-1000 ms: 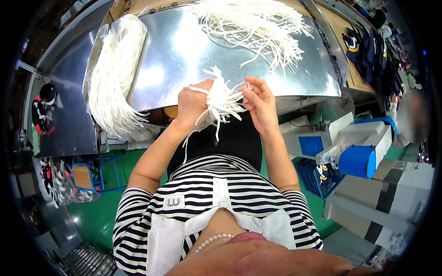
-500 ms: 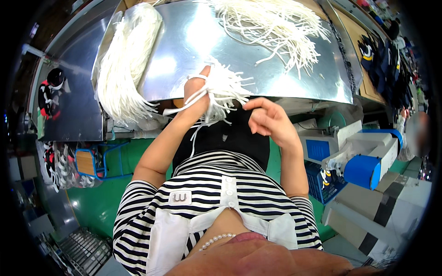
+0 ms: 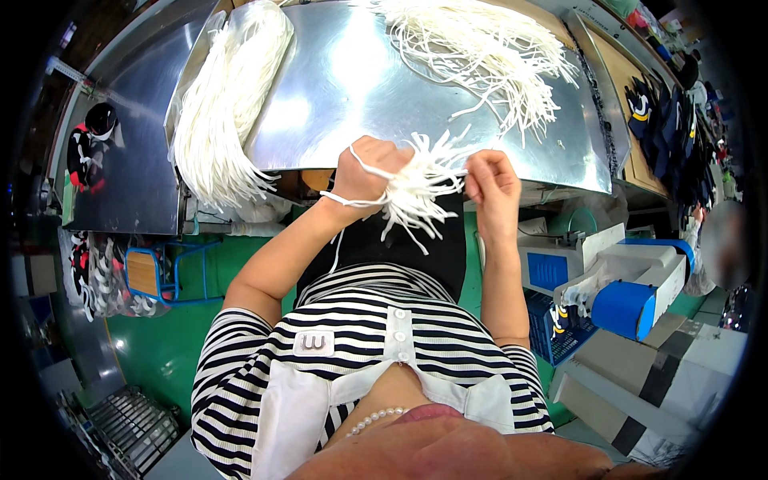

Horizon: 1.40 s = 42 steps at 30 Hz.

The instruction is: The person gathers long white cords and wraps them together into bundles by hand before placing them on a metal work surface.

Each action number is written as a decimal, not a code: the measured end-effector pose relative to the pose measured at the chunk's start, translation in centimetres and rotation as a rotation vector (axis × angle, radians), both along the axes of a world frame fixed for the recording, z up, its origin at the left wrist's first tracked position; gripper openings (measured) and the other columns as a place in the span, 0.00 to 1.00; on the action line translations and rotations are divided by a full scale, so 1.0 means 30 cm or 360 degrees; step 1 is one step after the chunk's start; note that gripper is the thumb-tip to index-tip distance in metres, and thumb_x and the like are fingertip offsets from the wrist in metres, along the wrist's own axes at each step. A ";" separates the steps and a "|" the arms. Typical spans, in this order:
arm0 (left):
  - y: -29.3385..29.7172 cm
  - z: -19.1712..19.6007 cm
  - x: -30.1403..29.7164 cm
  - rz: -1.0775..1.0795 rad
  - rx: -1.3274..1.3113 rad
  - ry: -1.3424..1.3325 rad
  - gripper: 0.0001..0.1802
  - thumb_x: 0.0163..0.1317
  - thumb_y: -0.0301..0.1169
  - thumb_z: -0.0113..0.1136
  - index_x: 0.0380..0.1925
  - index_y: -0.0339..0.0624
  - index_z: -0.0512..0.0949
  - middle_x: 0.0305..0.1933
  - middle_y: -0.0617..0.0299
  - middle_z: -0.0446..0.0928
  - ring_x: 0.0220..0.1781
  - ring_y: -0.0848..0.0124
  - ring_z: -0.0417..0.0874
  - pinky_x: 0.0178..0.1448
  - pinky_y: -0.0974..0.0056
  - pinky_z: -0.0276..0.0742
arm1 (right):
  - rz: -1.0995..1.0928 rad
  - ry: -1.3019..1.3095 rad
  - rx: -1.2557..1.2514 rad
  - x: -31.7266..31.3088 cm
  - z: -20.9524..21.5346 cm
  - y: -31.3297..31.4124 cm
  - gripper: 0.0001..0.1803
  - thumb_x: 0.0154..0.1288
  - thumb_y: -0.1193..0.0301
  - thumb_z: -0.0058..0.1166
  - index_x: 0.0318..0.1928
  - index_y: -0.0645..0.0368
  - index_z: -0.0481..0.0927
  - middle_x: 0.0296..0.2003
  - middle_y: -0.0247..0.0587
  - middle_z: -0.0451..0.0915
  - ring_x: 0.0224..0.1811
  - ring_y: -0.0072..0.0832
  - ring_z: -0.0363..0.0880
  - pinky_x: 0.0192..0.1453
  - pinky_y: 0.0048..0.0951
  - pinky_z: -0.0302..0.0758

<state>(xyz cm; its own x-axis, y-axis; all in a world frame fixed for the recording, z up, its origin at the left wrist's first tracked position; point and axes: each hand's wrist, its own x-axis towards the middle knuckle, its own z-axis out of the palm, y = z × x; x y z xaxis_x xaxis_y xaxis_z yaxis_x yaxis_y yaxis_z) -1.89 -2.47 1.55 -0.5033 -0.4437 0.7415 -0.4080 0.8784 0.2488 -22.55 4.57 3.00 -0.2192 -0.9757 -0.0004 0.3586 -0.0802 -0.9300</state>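
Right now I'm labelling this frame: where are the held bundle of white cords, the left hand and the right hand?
bundle of white cords (image 3: pixel 416 188), head view, fanned loose ends.
left hand (image 3: pixel 364 168), head view, back of the fist.
right hand (image 3: pixel 492 180), head view, back of hand.

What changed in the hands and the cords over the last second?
The right hand left the bundle half a second ago, then came back to pinch its strands. The left hand kept gripping the bundle, one cord looped round its wrist. The loose cords and the hank on the table stayed put.
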 end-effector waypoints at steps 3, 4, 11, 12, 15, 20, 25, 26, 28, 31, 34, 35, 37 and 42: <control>0.020 0.015 0.018 -0.0130 0.1178 0.0292 0.11 0.60 0.34 0.58 0.40 0.41 0.77 0.33 0.59 0.80 0.34 0.66 0.82 0.38 0.62 0.78 | 0.0047 -0.0267 -0.0123 -0.043 -0.013 -0.005 0.04 0.70 0.75 0.49 0.42 0.61 0.74 0.34 0.36 0.78 0.23 0.12 0.64 0.25 0.14 0.59; 0.025 0.007 0.023 -0.0194 0.1583 0.0563 0.12 0.62 0.34 0.57 0.43 0.40 0.76 0.37 0.59 0.81 0.37 0.69 0.83 0.42 0.63 0.79 | 0.0019 -0.0135 -0.0088 -0.034 -0.011 -0.009 0.05 0.70 0.75 0.49 0.44 0.61 0.74 0.35 0.37 0.78 0.24 0.13 0.65 0.26 0.14 0.60; 0.053 0.004 -0.006 -0.0272 0.2540 0.0917 0.20 0.64 0.33 0.57 0.53 0.35 0.74 0.50 0.55 0.78 0.49 0.70 0.80 0.53 0.66 0.78 | 0.0199 0.0580 -0.0079 0.117 0.011 0.016 0.16 0.66 0.76 0.54 0.54 0.62 0.72 0.38 0.36 0.79 0.33 0.16 0.73 0.32 0.14 0.67; 0.063 0.017 -0.003 -0.0193 0.2307 0.0661 0.19 0.63 0.32 0.58 0.53 0.35 0.75 0.49 0.56 0.79 0.48 0.71 0.80 0.52 0.67 0.78 | 0.0208 0.0615 -0.0114 0.137 0.018 0.012 0.16 0.66 0.77 0.54 0.53 0.62 0.73 0.37 0.36 0.79 0.31 0.15 0.73 0.31 0.13 0.66; 0.024 -0.101 0.025 -0.0386 0.2466 0.0945 0.17 0.66 0.34 0.54 0.52 0.37 0.75 0.45 0.59 0.80 0.43 0.73 0.81 0.47 0.68 0.78 | 0.0022 0.0281 -0.0020 0.090 0.032 -0.047 0.07 0.68 0.75 0.52 0.44 0.62 0.78 0.30 0.35 0.80 0.23 0.13 0.69 0.26 0.14 0.63; -0.012 -0.116 -0.003 -0.0813 0.2929 0.1759 0.17 0.71 0.38 0.47 0.51 0.39 0.75 0.45 0.58 0.80 0.43 0.69 0.83 0.47 0.63 0.81 | 0.0040 -0.0364 -0.0158 0.019 0.008 -0.069 0.10 0.68 0.74 0.52 0.48 0.62 0.75 0.36 0.37 0.78 0.27 0.16 0.70 0.26 0.15 0.63; -0.018 -0.135 -0.014 -0.0872 0.3088 0.1980 0.19 0.72 0.40 0.44 0.53 0.38 0.72 0.48 0.54 0.79 0.48 0.62 0.83 0.53 0.57 0.81 | 0.0100 0.1001 -0.0292 0.143 0.062 -0.019 0.19 0.59 0.77 0.59 0.52 0.59 0.74 0.39 0.35 0.77 0.32 0.22 0.75 0.30 0.19 0.70; -0.010 -0.128 -0.020 -0.0814 0.3115 0.2005 0.19 0.72 0.40 0.44 0.52 0.38 0.72 0.48 0.54 0.79 0.48 0.62 0.83 0.53 0.57 0.81 | 0.0154 0.1312 -0.0304 0.167 0.076 -0.019 0.22 0.57 0.78 0.61 0.53 0.58 0.74 0.41 0.35 0.77 0.33 0.23 0.75 0.31 0.20 0.71; -0.021 -0.160 -0.021 -0.1038 0.3023 0.1915 0.18 0.71 0.40 0.46 0.51 0.38 0.73 0.46 0.55 0.80 0.46 0.63 0.83 0.50 0.58 0.82 | -0.0026 0.1415 -0.0418 0.153 0.011 -0.072 0.09 0.59 0.79 0.58 0.42 0.60 0.80 0.33 0.34 0.78 0.29 0.22 0.74 0.30 0.20 0.69; -0.028 -0.108 -0.007 -0.1041 0.3193 0.2054 0.15 0.71 0.39 0.48 0.47 0.40 0.75 0.42 0.58 0.81 0.42 0.67 0.84 0.45 0.62 0.83 | 0.0010 0.0314 0.0016 0.064 0.033 -0.094 0.06 0.64 0.78 0.54 0.40 0.64 0.81 0.31 0.32 0.80 0.25 0.14 0.70 0.27 0.15 0.64; -0.036 -0.121 0.009 -0.1143 0.3163 0.1987 0.14 0.70 0.38 0.49 0.46 0.41 0.75 0.43 0.57 0.81 0.42 0.66 0.84 0.45 0.61 0.84 | 0.0077 -0.0017 0.0010 0.011 0.040 -0.094 0.09 0.64 0.77 0.55 0.45 0.63 0.79 0.32 0.34 0.79 0.26 0.14 0.70 0.27 0.15 0.64; -0.040 -0.134 0.011 -0.1087 0.3229 0.2021 0.13 0.70 0.37 0.50 0.46 0.41 0.75 0.43 0.57 0.81 0.42 0.66 0.84 0.45 0.61 0.84 | 0.0039 0.0168 -0.0043 0.022 0.033 -0.091 0.10 0.64 0.77 0.55 0.46 0.63 0.78 0.33 0.34 0.79 0.27 0.15 0.70 0.28 0.16 0.65; -0.033 -0.109 0.007 -0.1081 0.3314 0.2084 0.13 0.69 0.37 0.51 0.45 0.40 0.75 0.42 0.57 0.81 0.42 0.65 0.84 0.45 0.60 0.84 | -0.0043 0.0547 -0.0140 0.063 0.009 -0.071 0.12 0.64 0.75 0.56 0.48 0.62 0.77 0.35 0.34 0.79 0.29 0.17 0.72 0.29 0.17 0.68; 0.016 -0.094 -0.003 -0.0851 0.3189 0.1982 0.16 0.69 0.40 0.50 0.45 0.39 0.75 0.38 0.56 0.81 0.38 0.61 0.84 0.43 0.58 0.84 | 0.0219 0.1240 -0.0247 0.134 0.012 -0.046 0.12 0.63 0.74 0.59 0.46 0.61 0.79 0.35 0.30 0.79 0.34 0.16 0.75 0.38 0.19 0.73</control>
